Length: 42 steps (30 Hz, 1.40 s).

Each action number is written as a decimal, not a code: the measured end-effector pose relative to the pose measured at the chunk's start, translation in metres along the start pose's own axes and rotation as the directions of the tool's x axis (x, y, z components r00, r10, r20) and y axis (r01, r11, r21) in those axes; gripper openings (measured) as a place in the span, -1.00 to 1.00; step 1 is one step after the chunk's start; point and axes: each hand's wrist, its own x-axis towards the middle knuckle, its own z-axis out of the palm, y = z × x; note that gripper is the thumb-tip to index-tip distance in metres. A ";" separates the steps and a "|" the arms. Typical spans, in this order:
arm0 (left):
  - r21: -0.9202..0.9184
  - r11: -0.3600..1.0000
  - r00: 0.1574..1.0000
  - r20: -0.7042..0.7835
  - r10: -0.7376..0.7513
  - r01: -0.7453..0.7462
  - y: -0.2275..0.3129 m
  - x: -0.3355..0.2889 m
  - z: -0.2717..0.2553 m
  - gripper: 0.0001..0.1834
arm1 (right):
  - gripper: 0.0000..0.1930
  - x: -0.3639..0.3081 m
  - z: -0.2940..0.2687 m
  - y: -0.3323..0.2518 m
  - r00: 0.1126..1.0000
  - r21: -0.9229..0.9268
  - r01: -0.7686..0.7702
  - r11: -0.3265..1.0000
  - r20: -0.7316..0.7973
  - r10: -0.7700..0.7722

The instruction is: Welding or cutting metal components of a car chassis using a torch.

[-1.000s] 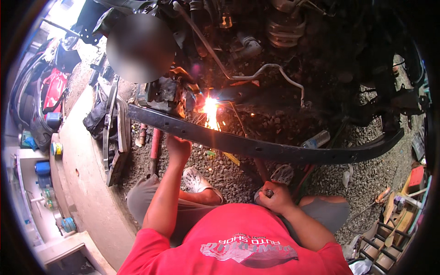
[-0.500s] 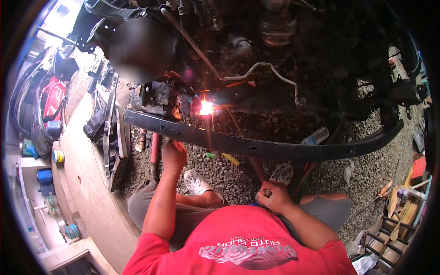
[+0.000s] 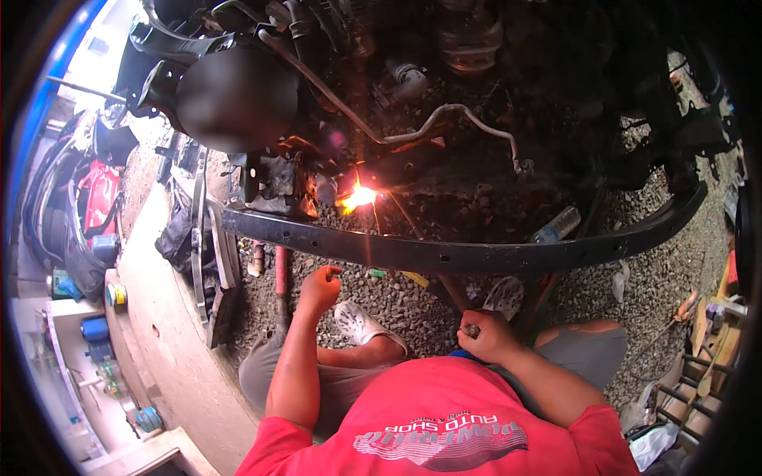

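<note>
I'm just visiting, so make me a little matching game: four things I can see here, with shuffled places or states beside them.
Things:
1. Left hand
2. Right hand
3. Clear bottle
4. Long bar

Descriptions:
A. Lying on gravel
B. Closed around a rod
C. Black and curved
D. Near the bar's left part

Pairs: 1-D, 2-B, 3-A, 4-C

Far on your left, you have a red panel among dark curved parts; nearer on that side, a small yellow tin and a blue container; on your near right, a black rack beside crumpled white plastic
</note>
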 end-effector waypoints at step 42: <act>-0.259 0.961 0.989 -0.130 0.065 -0.097 0.012 0.011 -0.006 -0.68 | -0.78 0.005 0.002 -0.001 0.999 0.002 -0.041 0.999 0.031 0.040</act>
